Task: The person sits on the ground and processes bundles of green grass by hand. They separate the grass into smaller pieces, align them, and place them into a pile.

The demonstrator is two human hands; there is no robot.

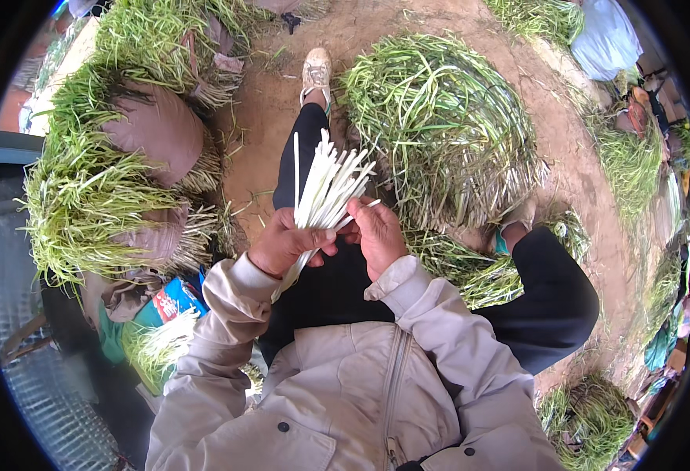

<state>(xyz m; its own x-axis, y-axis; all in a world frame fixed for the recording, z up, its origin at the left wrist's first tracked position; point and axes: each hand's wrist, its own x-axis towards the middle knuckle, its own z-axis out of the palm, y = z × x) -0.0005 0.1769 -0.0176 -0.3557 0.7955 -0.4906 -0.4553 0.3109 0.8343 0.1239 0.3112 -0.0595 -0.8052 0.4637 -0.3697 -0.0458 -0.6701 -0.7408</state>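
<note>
My left hand grips a bundle of slender white stalks in front of my lap. Their uneven upper ends fan out away from me, and the lower ends slant down to the left below the fist. At the bundle's right side, my right hand pinches a white stalk between thumb and fingers; part of it is hidden by the hand. Just beyond lies a large heap of long green, chive-like leafy stalks, their pale ends towards me.
More green bundles are piled at the left, partly under brownish cloth or sheeting. Trimmed pale stalks lie by my left elbow. A white plastic bag is at the far right. Another green heap sits on the dirt floor.
</note>
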